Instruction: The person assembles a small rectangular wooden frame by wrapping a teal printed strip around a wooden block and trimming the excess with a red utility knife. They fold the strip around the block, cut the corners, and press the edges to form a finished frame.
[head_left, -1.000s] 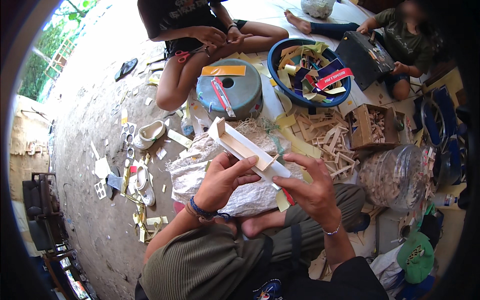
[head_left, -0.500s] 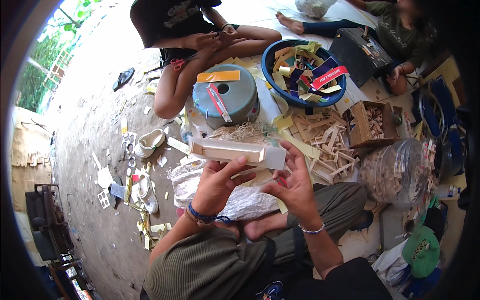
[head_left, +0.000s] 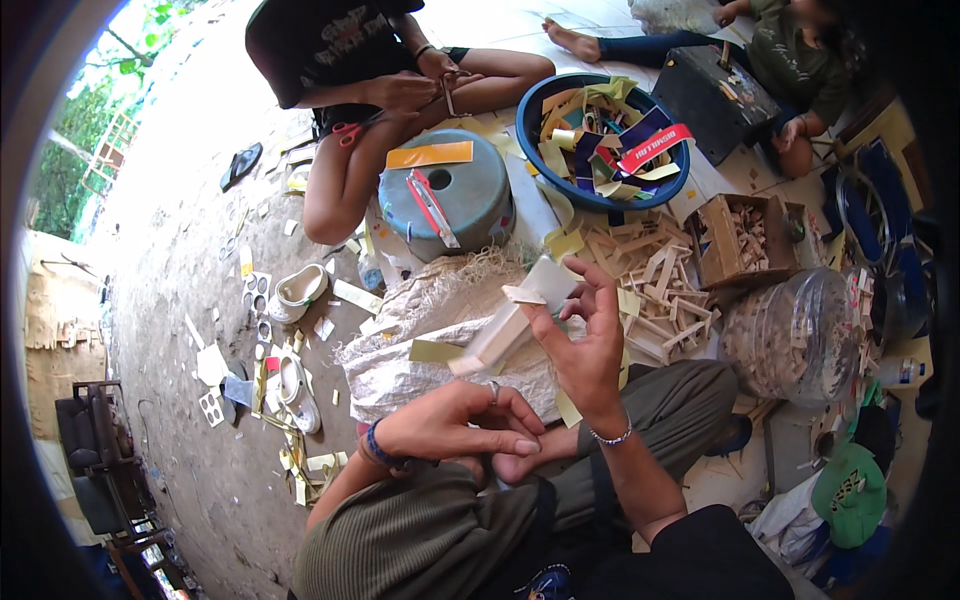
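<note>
My right hand grips a small wooden frame by its upper end. A whitish sheet lies along the frame and sticks out past that end. The frame is tilted, its lower end toward my left hand, and slightly blurred. Just below it, my left hand is apart from the frame, fingers loosely bent and thumb stretched out, with nothing visible in it. Under both hands spreads a whitish woven sack, with a yellow strip on it.
Ahead stands an upturned grey-blue tub bearing a red cutter knife and an orange strip. A blue basin holds scraps. Wooden frames pile up at right, near a cardboard box and clear plastic jar. Two people sit beyond.
My left hand has let go of the wooden frame and dropped lower. My right hand now holds the frame, which has swung from nearly level to a steep slant.
</note>
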